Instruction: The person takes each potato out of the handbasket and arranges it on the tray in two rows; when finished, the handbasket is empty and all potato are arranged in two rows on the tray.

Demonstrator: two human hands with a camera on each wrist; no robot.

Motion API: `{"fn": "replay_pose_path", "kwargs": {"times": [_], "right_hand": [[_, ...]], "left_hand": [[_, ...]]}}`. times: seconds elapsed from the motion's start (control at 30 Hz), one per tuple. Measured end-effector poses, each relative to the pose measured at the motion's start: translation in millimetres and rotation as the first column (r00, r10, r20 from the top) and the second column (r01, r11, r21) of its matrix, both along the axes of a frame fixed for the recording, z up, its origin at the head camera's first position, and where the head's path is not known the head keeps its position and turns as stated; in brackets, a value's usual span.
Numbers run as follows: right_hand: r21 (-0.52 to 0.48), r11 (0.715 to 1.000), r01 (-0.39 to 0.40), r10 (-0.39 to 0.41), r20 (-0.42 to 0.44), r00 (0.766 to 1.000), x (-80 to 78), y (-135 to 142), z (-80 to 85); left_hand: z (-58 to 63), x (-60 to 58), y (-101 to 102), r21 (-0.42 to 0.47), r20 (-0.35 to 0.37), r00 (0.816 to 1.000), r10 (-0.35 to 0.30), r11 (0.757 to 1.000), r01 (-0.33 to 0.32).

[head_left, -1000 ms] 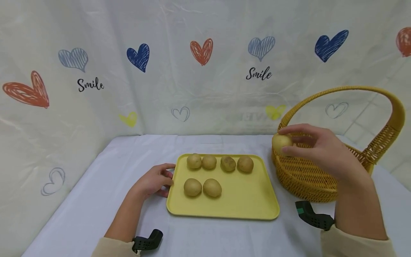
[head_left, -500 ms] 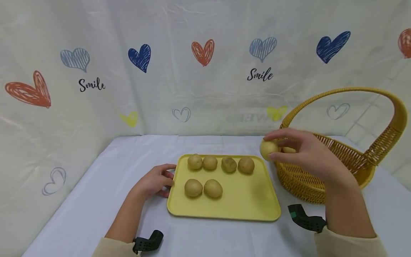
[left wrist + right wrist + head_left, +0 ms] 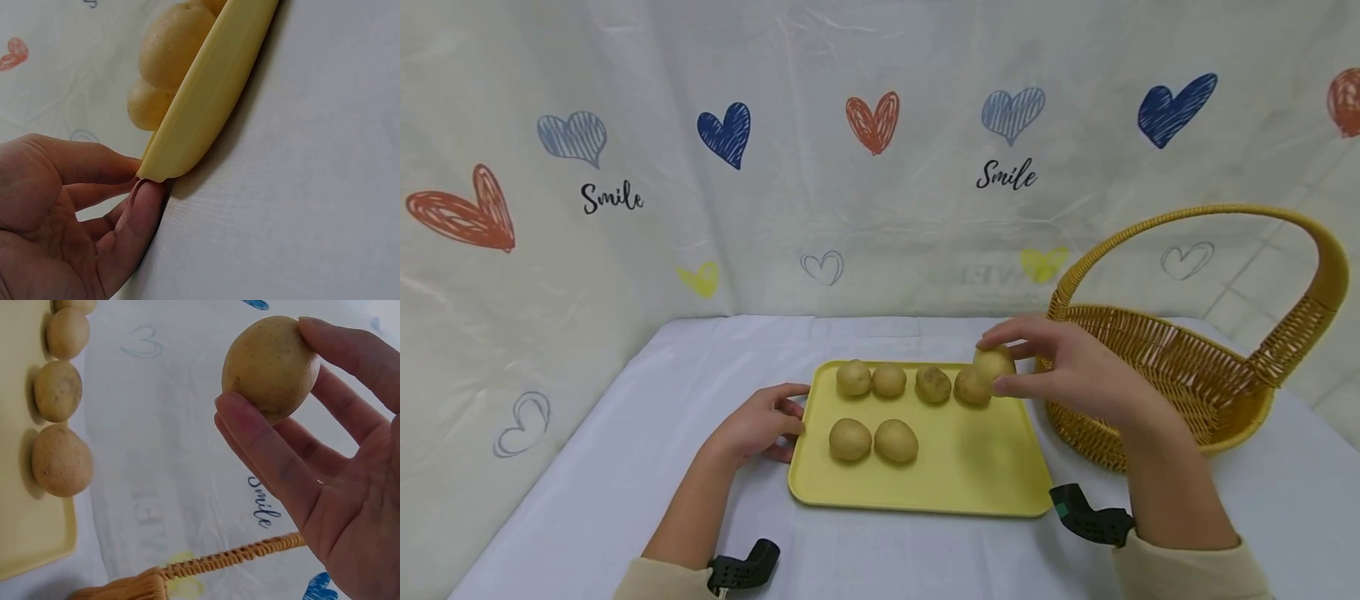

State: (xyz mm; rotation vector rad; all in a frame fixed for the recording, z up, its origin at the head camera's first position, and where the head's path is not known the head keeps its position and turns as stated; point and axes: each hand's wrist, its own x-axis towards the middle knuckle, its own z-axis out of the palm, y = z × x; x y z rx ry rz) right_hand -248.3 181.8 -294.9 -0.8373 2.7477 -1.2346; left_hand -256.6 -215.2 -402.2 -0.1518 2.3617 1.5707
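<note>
A potato [image 3: 991,367] is pinched between the thumb and fingers of my right hand [image 3: 1078,371], held above the back right corner of a yellow tray [image 3: 958,483]. The right wrist view shows this pale potato [image 3: 270,369] whole, gripped at its sides. On the tray, several potatoes stand in a back row, one of them [image 3: 933,384] darker and blotched. Nearer the front lie a left potato [image 3: 850,439] and a right potato [image 3: 897,440], side by side. My left hand [image 3: 763,423] holds the tray's left rim, thumb and finger meeting at the edge in the left wrist view.
A wicker basket [image 3: 1150,333] with a tall arched handle [image 3: 1225,210] stands right of the tray, partly behind my right hand and forearm. White cloth [image 3: 647,450] covers the table. Behind it hangs a white sheet [image 3: 917,208] printed with hearts.
My right hand has carried the potato leftward and slightly down, from the basket's left rim to above the tray's back right corner. The left hand and tray have stayed in place.
</note>
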Motion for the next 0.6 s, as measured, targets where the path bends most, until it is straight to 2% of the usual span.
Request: {"fn": "replay_pose_path", "kwargs": {"times": [0.17,0.27,0.4,0.6], "right_hand": [[-0.016,0.997,-0.073,0.073,0.010,0.997,-1.8,-6,-5.4],[-0.027,0.994,-0.109,0.110,0.053,0.993,-4.2,-11,-10.4],[0.003,0.994,-0.111,0.110,0.116,0.987,-7.7,-17,-16.9],[0.046,0.990,-0.136,0.129,0.121,0.984,-10.0,-24,-23.3]], "left_hand": [[-0.1,-0.1,0,-0.003,0.002,1.000,0.002,1.000,-0.002],[0.0,0.0,1,-0.010,0.004,1.000,0.004,1.000,-0.004],[-0.1,0.2,1,-0.011,0.004,1.000,0.004,1.000,-0.004],[0.7,0.1,1,0.001,0.000,1.000,0.003,1.000,-0.003]]}}
